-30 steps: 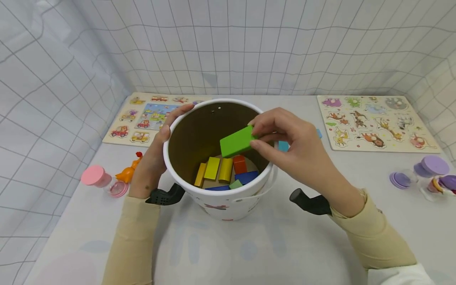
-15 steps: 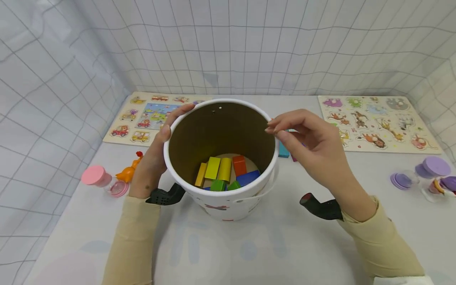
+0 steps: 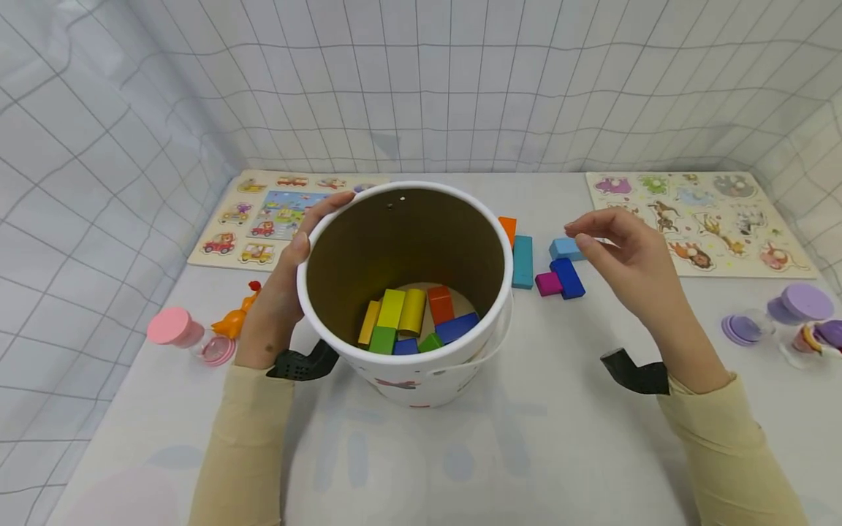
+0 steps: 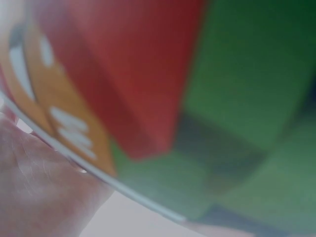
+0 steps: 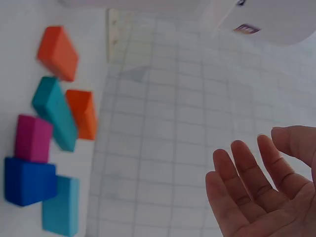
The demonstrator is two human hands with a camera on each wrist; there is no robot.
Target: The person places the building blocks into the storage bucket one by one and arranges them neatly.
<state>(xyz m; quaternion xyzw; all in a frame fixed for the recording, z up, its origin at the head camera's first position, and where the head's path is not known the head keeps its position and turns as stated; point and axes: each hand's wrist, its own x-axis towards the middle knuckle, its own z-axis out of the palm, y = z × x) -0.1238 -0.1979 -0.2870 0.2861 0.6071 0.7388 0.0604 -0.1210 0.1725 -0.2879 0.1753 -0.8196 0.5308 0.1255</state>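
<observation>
Standing upright on the desk [image 3: 421, 467], the white bucket [image 3: 421, 374] is the central item, its open top facing the head camera. The left hand [image 3: 276, 285] rests against the bucket's outer left side, one finger extended along the rim; the remaining fingers are largely hidden behind the wall. The right hand [image 3: 631, 259] is off to the right of the bucket, holding nothing, its fingers loosely bent and the thumb apart from them; in the head view it appears just beside the light blue block [image 3: 566, 250], no contact confirmed. Inside the bucket, on its floor, lie an amber block [image 3: 370, 323], a yellow block [image 3: 392, 308], a yellow rounded block [image 3: 412, 313], a red block [image 3: 441, 304], two blue blocks [image 3: 457, 328] and two green blocks [image 3: 381, 341]. On the desk, right of the bucket, lie a teal block [image 3: 522, 261], a magenta block [image 3: 549, 283] apparently touching a dark blue block [image 3: 568, 278], and two orange blocks [image 5: 58, 53], the latter pair distinguishable in the right wrist view. Picture boards lie behind, one left [image 3: 245, 232] and one right [image 3: 723, 208]. A pink toy [image 3: 176, 329] and an orange toy [image 3: 232, 323] lie left; a purple toy [image 3: 805, 303] lies far right.
</observation>
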